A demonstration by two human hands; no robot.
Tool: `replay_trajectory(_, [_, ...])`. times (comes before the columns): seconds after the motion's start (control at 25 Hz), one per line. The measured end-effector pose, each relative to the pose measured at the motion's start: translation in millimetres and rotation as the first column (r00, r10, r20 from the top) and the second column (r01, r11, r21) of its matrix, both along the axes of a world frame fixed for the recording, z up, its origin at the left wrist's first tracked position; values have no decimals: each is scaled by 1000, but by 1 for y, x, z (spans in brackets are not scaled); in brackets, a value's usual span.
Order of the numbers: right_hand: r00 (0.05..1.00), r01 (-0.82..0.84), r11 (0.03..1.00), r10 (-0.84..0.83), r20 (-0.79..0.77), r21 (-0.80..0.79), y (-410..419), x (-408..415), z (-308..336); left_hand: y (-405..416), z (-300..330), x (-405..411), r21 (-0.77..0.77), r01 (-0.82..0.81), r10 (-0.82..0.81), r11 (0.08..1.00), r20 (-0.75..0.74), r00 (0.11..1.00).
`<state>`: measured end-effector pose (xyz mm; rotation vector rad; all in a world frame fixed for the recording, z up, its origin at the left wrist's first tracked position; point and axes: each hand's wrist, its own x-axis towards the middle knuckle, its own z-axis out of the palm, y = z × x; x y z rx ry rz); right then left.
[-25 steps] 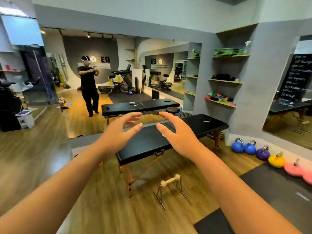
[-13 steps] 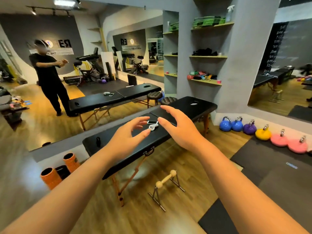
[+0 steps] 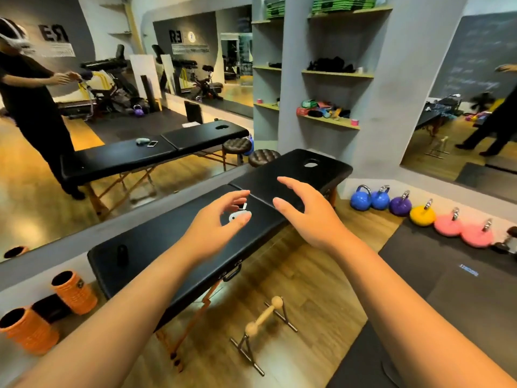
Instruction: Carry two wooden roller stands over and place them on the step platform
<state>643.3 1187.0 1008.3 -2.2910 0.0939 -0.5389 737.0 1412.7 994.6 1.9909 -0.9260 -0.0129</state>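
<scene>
One wooden roller stand, a pale wooden bar on two metal A-frame feet, rests on the wood floor below my arms, beside the massage table's leg. My left hand and my right hand are both stretched out in front of me above the black massage table, fingers spread, holding nothing. They are well above the stand and apart from it. I see no second stand and no step platform, except a stand reflected in the right mirror.
A wall mirror reflects a person in black and the table. Orange foam rollers stand at the left. Coloured kettlebells line the right wall. Dark floor mats cover the right floor. Shelves stand behind the table.
The view has swung right and tilted down, closer to the table. Both hands stay raised and open; the stand has not moved on the floor.
</scene>
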Motion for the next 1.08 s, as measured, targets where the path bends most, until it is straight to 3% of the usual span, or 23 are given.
replay_trajectory(0.28, [974,213,977,-212,-79,4,-51,59,-39,-84,-36,115,38,248,-245,968,-72,967])
replay_trajectory(0.6, [889,435,901,-428,-162,8,-95,79,-78,-177,-88,181,41,527,-515,849,-159,842])
replay_trajectory(0.88, [897,378,925,-372,-238,-21,-161,122,-108,-223,-133,217,-16,470,-461,882,-229,857])
replay_trajectory(1.08, [955,113,994,-108,-276,0,-230,206,-145,-244,-171,248,19,194,-184,981,-248,951])
